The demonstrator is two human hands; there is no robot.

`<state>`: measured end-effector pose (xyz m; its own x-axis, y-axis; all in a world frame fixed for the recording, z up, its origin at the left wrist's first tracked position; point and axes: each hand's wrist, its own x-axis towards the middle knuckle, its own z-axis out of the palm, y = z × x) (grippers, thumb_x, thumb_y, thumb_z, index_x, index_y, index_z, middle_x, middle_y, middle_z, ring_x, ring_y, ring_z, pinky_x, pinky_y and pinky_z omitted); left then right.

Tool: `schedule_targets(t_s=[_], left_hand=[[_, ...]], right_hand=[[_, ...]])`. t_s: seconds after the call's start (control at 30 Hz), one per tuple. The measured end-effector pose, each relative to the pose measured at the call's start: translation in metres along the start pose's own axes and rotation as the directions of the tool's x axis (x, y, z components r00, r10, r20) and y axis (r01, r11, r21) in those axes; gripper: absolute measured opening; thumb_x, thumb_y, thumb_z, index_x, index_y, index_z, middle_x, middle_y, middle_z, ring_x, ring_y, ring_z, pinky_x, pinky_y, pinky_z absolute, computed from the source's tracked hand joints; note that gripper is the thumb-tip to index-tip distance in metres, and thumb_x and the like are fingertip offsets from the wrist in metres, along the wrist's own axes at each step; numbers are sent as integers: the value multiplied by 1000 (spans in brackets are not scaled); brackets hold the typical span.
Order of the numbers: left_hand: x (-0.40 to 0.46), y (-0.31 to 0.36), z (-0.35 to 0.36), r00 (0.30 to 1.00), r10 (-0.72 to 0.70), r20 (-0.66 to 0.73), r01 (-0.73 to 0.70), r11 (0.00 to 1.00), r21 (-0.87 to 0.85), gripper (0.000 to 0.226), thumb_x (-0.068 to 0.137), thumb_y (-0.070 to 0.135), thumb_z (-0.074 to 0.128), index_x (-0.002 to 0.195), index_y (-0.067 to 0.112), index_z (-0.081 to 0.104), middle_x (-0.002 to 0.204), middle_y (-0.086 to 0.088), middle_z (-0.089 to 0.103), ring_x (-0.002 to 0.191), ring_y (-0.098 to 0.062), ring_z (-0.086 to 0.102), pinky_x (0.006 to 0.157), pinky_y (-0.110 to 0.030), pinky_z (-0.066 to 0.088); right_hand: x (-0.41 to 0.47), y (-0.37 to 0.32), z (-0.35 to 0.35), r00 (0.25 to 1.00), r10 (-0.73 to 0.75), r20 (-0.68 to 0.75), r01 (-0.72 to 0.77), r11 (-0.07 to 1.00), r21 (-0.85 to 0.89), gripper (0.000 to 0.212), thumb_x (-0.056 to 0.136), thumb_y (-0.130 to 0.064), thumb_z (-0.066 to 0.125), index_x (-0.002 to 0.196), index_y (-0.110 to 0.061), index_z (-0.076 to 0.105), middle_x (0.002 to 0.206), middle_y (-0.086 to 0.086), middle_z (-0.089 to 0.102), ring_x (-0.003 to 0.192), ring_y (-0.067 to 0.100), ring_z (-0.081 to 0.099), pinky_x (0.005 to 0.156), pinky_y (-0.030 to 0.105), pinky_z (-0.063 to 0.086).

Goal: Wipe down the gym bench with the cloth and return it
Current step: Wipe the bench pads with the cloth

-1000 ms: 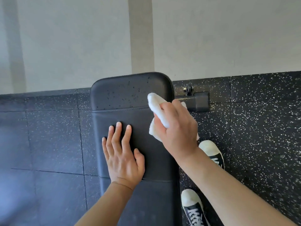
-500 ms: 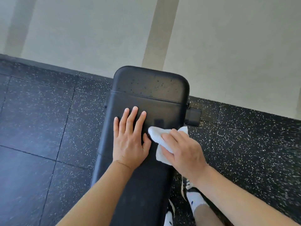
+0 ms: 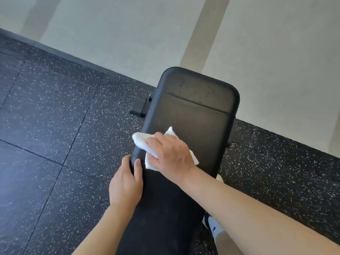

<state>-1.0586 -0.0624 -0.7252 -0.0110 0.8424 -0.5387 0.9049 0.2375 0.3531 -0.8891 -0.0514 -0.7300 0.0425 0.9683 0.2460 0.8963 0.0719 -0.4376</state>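
Cloth (image 3: pixel 141 139), white and bunched, lies under the right hand (image 3: pixel 172 153), whose fingers curl over it and press it to the left side of the gym bench (image 3: pixel 198 115) pad. The left hand (image 3: pixel 127 183) grips the pad's left edge, thumb on top. Judging from here, the loose corners could slip free, leaving the speckled far end unwiped.

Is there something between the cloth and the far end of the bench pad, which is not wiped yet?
Nothing visible. The right hand holds the cloth on the bench near its left edge, and the pad ahead of it lies bare up to the far end. The left hand grips the left edge nearer the person, behind the cloth.
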Motion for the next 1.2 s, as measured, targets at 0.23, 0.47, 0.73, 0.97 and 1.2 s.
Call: schedule_targets(t_s=[0.23, 0.47, 0.73, 0.97, 1.2], left_hand=[[0, -2, 2, 990, 23, -137, -20, 1000, 24, 32, 103, 55, 31, 101, 28, 48, 67, 7, 52, 67, -30, 48, 64, -39, 36], [1, -4, 2, 988, 25, -154, -25, 1000, 2, 31, 103, 53, 35, 104, 27, 51, 66, 12, 47, 66, -28, 45, 63, -38, 33], [1, -3, 1, 994, 26, -104, -27, 1000, -8, 28, 101, 54, 32, 95, 28, 44, 67, 9, 52, 65, -29, 49, 62, -39, 33], [0, 0, -1, 991, 20, -130, -19, 1000, 7, 24, 104, 49, 38, 99, 27, 47, 63, 14, 43, 66, -28, 42, 65, -38, 33], [0, 0, 2, 990, 19, -139, -15, 999, 31, 26, 105, 45, 40, 104, 23, 52, 64, 15, 41, 66, -27, 41, 64, -38, 31]], right_hand=[[-32, 94, -67, 991, -133, -11, 128, 973, -190, 4, 78, -11, 61, 79, -15, 60, 72, -2, 53, 62, 22, 53, 48, 32, 46], [48, 45, -9, 931, 359, -63, -364, 924, -116, 16, 83, -29, 58, 90, -17, 64, 84, -2, 59, 71, 23, 58, 51, 28, 36], [4, -6, 3, 995, -14, 98, 6, 996, 87, 13, 75, -22, 69, 85, -14, 66, 78, -2, 56, 67, 22, 53, 52, 31, 40], [-43, 94, -67, 977, -146, 157, 150, 989, -10, 15, 80, -19, 67, 94, -15, 72, 85, -4, 63, 72, 23, 61, 53, 34, 50], [37, 72, -29, 924, 382, -10, -381, 919, -100, 16, 82, -31, 61, 92, -19, 63, 86, -5, 59, 78, 24, 57, 57, 28, 34]])
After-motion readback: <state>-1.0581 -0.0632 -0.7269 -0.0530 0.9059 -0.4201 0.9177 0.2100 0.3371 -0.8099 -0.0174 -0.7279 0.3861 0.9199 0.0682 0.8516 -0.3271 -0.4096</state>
